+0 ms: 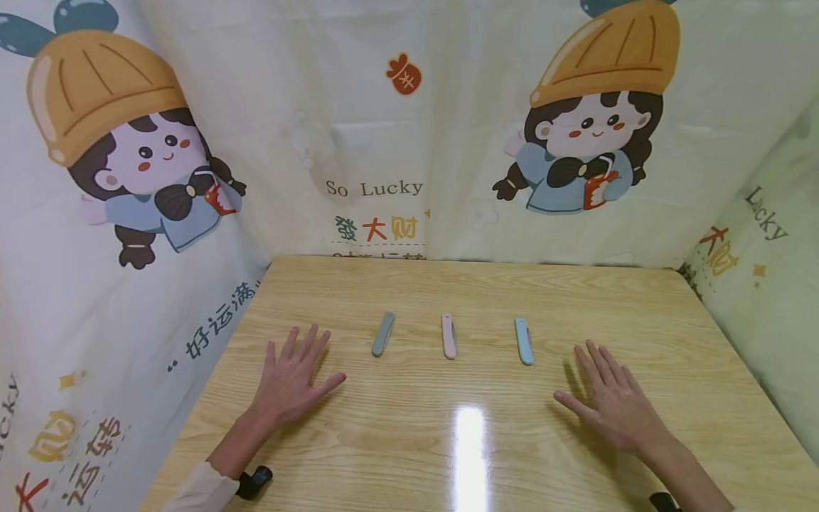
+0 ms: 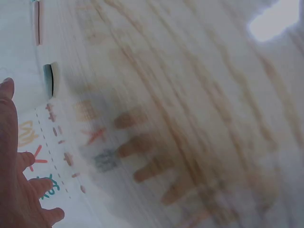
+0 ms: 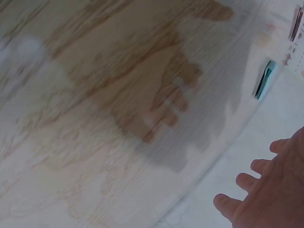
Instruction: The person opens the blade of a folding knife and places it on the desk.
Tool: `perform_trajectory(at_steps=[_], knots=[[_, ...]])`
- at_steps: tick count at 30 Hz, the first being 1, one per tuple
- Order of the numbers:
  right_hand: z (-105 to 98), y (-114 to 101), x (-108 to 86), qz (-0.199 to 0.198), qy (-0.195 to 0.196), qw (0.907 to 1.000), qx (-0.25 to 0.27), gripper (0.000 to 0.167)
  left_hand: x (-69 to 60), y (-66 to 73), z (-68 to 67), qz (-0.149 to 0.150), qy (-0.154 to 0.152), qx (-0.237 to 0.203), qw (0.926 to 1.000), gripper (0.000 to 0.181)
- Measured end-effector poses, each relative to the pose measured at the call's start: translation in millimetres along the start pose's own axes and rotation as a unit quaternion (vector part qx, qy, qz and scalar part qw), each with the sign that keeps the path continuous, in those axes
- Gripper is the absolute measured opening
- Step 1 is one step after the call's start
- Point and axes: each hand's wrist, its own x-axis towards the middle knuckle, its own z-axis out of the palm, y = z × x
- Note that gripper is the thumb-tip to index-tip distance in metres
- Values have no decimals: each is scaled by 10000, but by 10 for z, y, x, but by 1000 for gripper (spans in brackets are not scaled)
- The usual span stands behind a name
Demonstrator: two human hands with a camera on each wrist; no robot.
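Note:
Three slim closed folding knives lie in a row on the wooden table. The grey-green knife is at the left, the pink knife in the middle, the light blue knife at the right. My left hand, fingers spread and straight, is left of the grey-green knife and apart from it; that knife also shows in the left wrist view. To the right of the blue knife, my right hand hovers palm down above its shadow, fingers extended. The right wrist view shows the blue knife beyond the fingers. Neither hand holds anything.
The wooden table reaches back to a printed curtain with cartoon figures, which also hangs along both sides. A bright light reflection lies on the tabletop near the front. Dark straps with small devices sit at the wrists.

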Motion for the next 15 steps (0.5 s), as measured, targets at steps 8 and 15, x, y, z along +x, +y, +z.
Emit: perform_trajectory(at_steps=[8, 15], knots=[[-46, -235, 93, -389, 531, 9961, 581, 84, 299, 20, -25, 772, -648, -1077, 9891, 84], [32, -736, 235, -1588, 628, 9817, 849, 36, 925, 198, -6, 1520, -1832, -1504, 9595, 95]])
